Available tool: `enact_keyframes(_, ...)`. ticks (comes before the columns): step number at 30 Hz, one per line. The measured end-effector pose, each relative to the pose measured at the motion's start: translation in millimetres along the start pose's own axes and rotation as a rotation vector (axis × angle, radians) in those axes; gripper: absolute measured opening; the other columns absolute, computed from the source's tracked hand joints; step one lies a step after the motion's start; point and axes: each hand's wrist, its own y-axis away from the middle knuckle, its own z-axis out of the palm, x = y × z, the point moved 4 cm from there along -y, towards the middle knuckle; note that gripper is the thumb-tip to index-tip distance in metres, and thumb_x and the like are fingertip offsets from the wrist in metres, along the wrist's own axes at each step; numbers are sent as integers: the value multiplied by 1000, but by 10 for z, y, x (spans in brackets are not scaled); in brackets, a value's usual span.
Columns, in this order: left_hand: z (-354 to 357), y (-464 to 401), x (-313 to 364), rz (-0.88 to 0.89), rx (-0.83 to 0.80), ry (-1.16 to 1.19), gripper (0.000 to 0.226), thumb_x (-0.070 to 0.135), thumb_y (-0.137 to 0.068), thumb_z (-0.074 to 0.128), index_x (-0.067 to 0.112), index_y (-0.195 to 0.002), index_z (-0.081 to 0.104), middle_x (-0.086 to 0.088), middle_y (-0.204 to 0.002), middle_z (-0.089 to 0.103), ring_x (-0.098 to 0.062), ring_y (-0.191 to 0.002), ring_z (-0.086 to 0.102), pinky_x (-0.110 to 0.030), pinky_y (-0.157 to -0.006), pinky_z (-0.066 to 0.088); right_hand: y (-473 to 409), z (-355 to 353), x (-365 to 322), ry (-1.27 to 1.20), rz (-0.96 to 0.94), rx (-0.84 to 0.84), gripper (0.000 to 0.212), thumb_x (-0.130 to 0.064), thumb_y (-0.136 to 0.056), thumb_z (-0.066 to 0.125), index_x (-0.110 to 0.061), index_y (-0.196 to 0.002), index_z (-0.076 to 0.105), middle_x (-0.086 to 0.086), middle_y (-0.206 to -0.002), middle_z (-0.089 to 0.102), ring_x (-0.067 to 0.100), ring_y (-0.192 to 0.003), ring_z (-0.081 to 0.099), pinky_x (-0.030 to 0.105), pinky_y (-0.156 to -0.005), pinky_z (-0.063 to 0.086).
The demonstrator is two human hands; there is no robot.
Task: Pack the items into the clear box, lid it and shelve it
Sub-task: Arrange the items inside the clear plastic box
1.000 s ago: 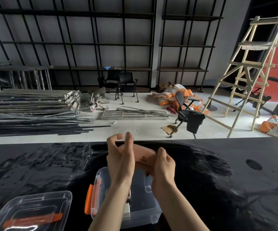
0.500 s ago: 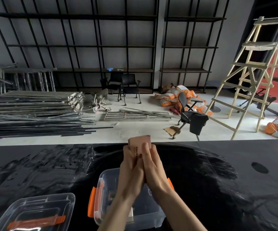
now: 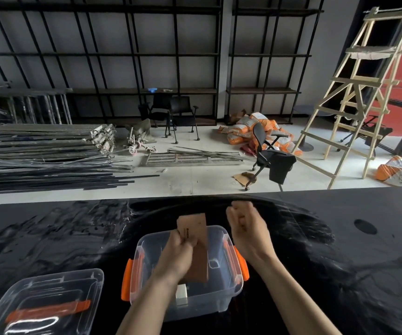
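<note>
A clear box (image 3: 221, 281) with orange side latches stands open on the black table, right below me. My left hand (image 3: 179, 256) is over the box, shut on a folded tan leather piece (image 3: 195, 230) that points down into it. A pale small item (image 3: 182, 294) lies on the box floor under my left wrist. My right hand (image 3: 247, 226) hovers just right of the box's far corner, fingers loosely curled, holding nothing that I can see. The clear lid (image 3: 43, 305) with an orange handle lies flat at the table's near left.
The glossy black table (image 3: 340, 238) stretches wide on both sides. Beyond it are black wall shelves (image 3: 147, 90), stacked metal bars (image 3: 45, 153) on the floor at left, an office chair (image 3: 267, 151) and a wooden ladder (image 3: 354, 93) at right.
Both hands were pressing the tan piece together above the box. Now my right hand has let go and moved right, and my left hand has lowered the piece into the box.
</note>
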Motion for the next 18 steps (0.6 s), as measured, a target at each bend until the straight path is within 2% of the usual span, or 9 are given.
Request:
enact_keyframes(3,113,-78,-239,-141,-61,-265,32,21,-101,46,3,-127,52,-11,-114,63,-28,-106,62,-43,-100,50,137,251,317,127,78,-206,38,-42,-101,50,-25,-135,52,3,-122,61,18,-104,63,38,-88,56)
enact_keyframes(7,269,-215,-321,-216,-106,-461,49,19,-102,39,-2,-146,35,-11,-121,53,-23,-105,51,-28,-90,42,279,399,466,22,137,-188,38,-35,-104,43,-35,-141,45,3,-127,67,23,-102,68,44,-86,58)
enact_keyframes(8,326,-289,-315,-227,-110,-455,56,26,-99,42,-1,-148,35,-10,-123,57,-22,-104,55,-29,-90,46,279,411,458,15,142,-177,39,-33,-103,44,-34,-142,45,3,-128,67,23,-103,68,44,-87,58)
enact_keyframes(10,478,-399,-298,-234,-127,-386,58,38,-94,48,4,-140,53,-8,-115,67,-22,-98,64,-30,-84,53,285,414,436,19,136,-166,41,-29,-101,46,-31,-142,46,5,-129,67,23,-108,67,43,-90,56)
enact_keyframes(11,569,-442,-307,-240,-156,-378,52,37,-95,48,5,-134,61,-7,-107,69,-21,-93,65,-27,-76,51,285,408,431,20,132,-157,41,-28,-101,47,-30,-142,47,5,-130,67,24,-110,66,42,-91,55)
enact_keyframes(13,701,-477,-341,-252,-200,-390,44,24,-103,39,3,-136,58,-10,-106,69,-23,-95,65,-23,-72,46,290,391,432,21,126,-143,40,-27,-102,45,-30,-143,46,4,-132,66,24,-113,64,41,-92,53)
enact_keyframes(14,747,-477,-356,-233,-220,-416,43,21,-105,38,2,-141,52,-12,-112,68,-24,-101,66,-23,-78,50,294,386,436,21,123,-139,40,-27,-103,44,-30,-143,45,4,-133,65,23,-114,63,41,-93,53)
enact_keyframes(16,831,-505,-469,-214,-256,-532,47,24,-103,43,4,-145,50,-14,-136,61,-29,-123,60,-34,-101,50,295,388,461,25,117,-137,39,-26,-104,42,-31,-143,44,3,-134,64,23,-113,63,41,-92,53)
enact_keyframes(18,839,-472,-512,-249,-288,-789,43,12,-105,37,-4,-144,46,-18,-146,52,-33,-132,52,-41,-106,46,288,397,477,31,109,-141,39,-26,-105,41,-31,-143,43,2,-133,65,22,-111,62,41,-89,53)
